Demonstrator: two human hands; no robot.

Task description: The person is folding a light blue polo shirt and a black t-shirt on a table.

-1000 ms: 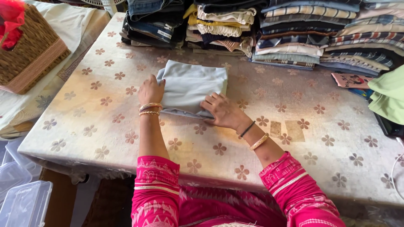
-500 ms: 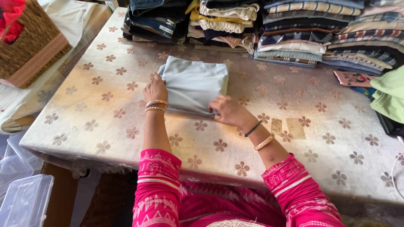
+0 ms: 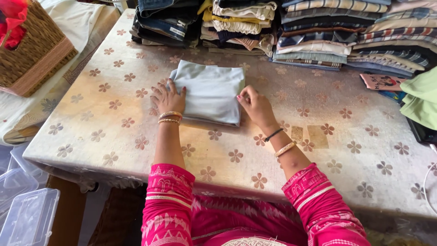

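A folded pale blue-grey garment (image 3: 210,91) lies flat on a table covered with a flower-patterned cloth (image 3: 118,136). My left hand (image 3: 167,97) rests flat at the garment's left edge, fingers spread and touching the cloth. On the right edge, my right hand (image 3: 256,105) pinches the fabric between its fingertips. Both wrists wear gold bangles, and both arms have pink patterned sleeves.
Several stacks of folded clothes (image 3: 314,32) line the table's far edge. A woven basket (image 3: 34,54) with something red stands at the far left. A green garment (image 3: 421,98) lies at the right. Clear plastic boxes (image 3: 27,214) sit on the floor at lower left.
My right hand has slid from the garment's near edge to its right edge and now pinches it. The left hand stays at the left edge.
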